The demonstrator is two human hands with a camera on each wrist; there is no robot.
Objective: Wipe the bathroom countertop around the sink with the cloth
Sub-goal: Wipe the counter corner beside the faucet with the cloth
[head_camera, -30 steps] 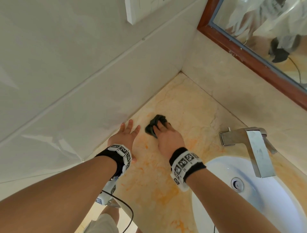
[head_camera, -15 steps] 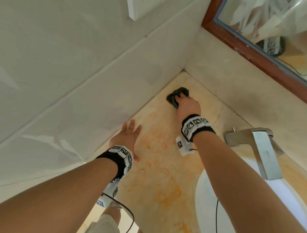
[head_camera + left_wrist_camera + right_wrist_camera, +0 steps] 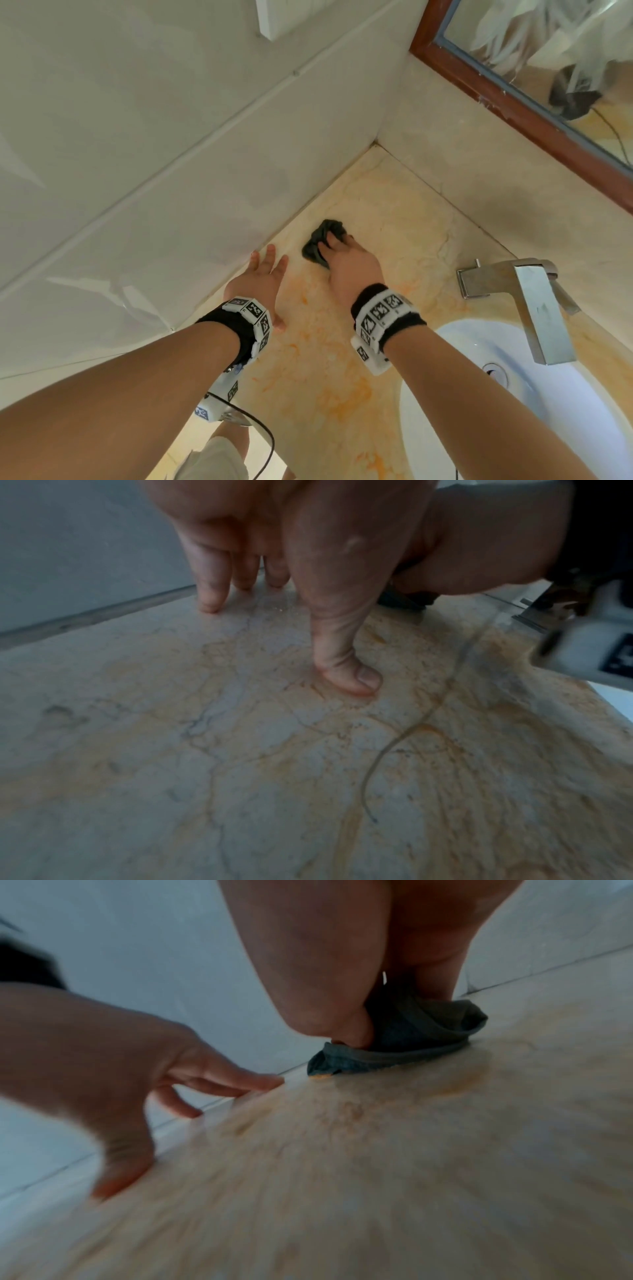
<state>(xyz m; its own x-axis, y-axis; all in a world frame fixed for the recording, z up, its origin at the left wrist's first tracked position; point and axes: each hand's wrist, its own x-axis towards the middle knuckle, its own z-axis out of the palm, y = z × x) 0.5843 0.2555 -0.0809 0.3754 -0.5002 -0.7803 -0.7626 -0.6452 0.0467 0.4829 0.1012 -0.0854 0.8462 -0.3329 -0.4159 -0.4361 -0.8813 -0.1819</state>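
A dark grey cloth (image 3: pixel 320 241) lies bunched on the orange-veined marble countertop (image 3: pixel 325 377), close to the left wall. My right hand (image 3: pixel 330 241) grips it from above, thumb and fingers curled into the folds, and presses it down. In the right wrist view the cloth (image 3: pixel 421 1034) bulges out under my right hand (image 3: pixel 387 1010). My left hand (image 3: pixel 265 274) rests just left of the cloth with fingers spread straight on the stone and holds nothing. The left wrist view shows the left hand (image 3: pixel 284 639) with thumb and fingertips planted on the surface.
The white sink basin (image 3: pixel 548 428) sits at the lower right under a square steel faucet (image 3: pixel 527 298). White wall tiles (image 3: pixel 154 154) bound the counter on the left. A wood-framed mirror (image 3: pixel 513 99) hangs above the back splash. The counter's front edge runs below my left wrist.
My right hand pushed the cloth out to the far corner and has drawn it back toward me, beside the left hand. The left hand has stayed planted.
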